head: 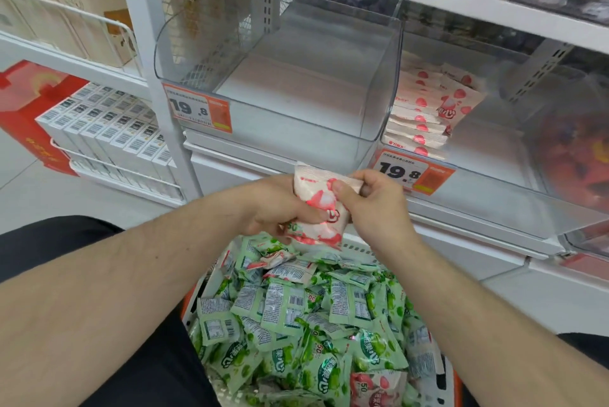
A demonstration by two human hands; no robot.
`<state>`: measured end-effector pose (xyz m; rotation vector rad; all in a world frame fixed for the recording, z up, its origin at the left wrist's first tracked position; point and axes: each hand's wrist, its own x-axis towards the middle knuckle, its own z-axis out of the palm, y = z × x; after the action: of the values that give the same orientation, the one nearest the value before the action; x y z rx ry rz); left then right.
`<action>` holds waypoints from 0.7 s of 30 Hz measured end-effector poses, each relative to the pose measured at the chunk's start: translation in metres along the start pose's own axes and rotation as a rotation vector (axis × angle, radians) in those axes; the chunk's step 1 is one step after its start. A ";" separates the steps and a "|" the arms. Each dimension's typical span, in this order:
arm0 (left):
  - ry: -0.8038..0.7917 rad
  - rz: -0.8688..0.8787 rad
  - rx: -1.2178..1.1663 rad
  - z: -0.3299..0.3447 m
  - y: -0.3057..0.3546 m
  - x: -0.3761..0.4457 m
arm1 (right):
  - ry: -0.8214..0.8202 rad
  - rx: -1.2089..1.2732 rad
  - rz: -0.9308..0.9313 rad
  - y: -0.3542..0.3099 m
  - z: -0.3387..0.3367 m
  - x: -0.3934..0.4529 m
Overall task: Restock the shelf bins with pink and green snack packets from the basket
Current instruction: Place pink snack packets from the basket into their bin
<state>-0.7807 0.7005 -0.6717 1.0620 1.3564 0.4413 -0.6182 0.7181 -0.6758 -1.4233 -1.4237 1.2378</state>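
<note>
From the head camera, the left hand [280, 205] and right hand [372, 205] were both closed around a small bunch of pink packets [321, 209], held just above the basket [362, 246]. Up and right of the hands, one clear bin [494, 195] already held a row of pink packets. Up and left, the other bin [280, 123] was bare. Below the hands, green packets [296, 317] filled the basket, so most restocking seemingly remained.

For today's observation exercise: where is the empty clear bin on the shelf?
In the head view, the empty clear bin sits upper centre, above the hands, immediately left of the bin holding pink packets; its front-left corner carries a 19.8 price tag.
</note>
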 end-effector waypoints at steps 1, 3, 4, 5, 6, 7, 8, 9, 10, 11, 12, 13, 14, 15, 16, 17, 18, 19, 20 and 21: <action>0.102 -0.015 0.136 -0.009 0.001 -0.003 | 0.027 0.092 0.035 0.005 0.009 0.001; 0.254 -0.024 0.358 -0.032 -0.001 -0.009 | 0.123 0.223 0.160 0.025 0.028 0.000; 0.298 -0.032 0.447 -0.043 -0.002 -0.013 | 0.125 0.201 0.230 0.038 0.039 -0.003; 0.329 -0.053 0.515 -0.051 -0.005 -0.015 | 0.063 0.111 0.288 0.056 0.051 -0.006; 0.345 -0.082 0.559 -0.057 -0.006 -0.017 | -0.052 -0.038 0.322 0.075 0.065 -0.009; 0.342 -0.104 0.574 -0.060 -0.006 -0.019 | -0.196 -0.204 0.333 0.092 0.081 -0.012; 0.328 -0.116 0.570 -0.062 -0.007 -0.019 | -0.333 -0.344 0.333 0.105 0.097 -0.016; 0.317 -0.115 0.559 -0.064 -0.007 -0.018 | -0.439 -0.435 0.323 0.117 0.114 -0.018; 0.312 -0.112 0.546 -0.065 -0.007 -0.017 | -0.502 -0.474 0.319 0.124 0.132 -0.019; 0.312 -0.110 0.538 -0.067 -0.008 -0.015 | -0.516 -0.483 0.332 0.124 0.148 -0.022; 0.316 -0.112 0.538 -0.068 -0.009 -0.013 | -0.493 -0.476 0.351 0.122 0.163 -0.022; 0.317 -0.120 0.539 -0.069 -0.009 -0.012 | -0.444 -0.438 0.382 0.121 0.177 -0.022; 0.316 -0.129 0.534 -0.069 -0.010 -0.010 | -0.402 -0.402 0.406 0.121 0.188 -0.021; 0.315 -0.130 0.523 -0.070 -0.010 -0.008 | -0.379 -0.382 0.418 0.124 0.197 -0.020; 0.313 -0.127 0.512 -0.069 -0.010 -0.007 | -0.373 -0.398 0.412 0.126 0.201 -0.019; 0.311 -0.123 0.508 -0.069 -0.009 -0.007 | -0.366 -0.427 0.401 0.129 0.202 -0.017; 0.308 -0.117 0.507 -0.069 -0.009 -0.007 | -0.351 -0.449 0.380 0.133 0.198 -0.016; 0.302 -0.111 0.510 -0.070 -0.009 -0.006 | -0.316 -0.449 0.357 0.135 0.190 -0.014; 0.291 -0.102 0.510 -0.071 -0.009 -0.006 | -0.282 -0.437 0.340 0.136 0.179 -0.011; 0.274 -0.093 0.503 -0.073 -0.009 -0.006 | -0.247 -0.387 0.337 0.134 0.165 -0.008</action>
<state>-0.8525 0.7169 -0.6660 1.3739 1.8106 0.1798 -0.7426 0.6787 -0.8439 -1.8840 -1.7090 1.4397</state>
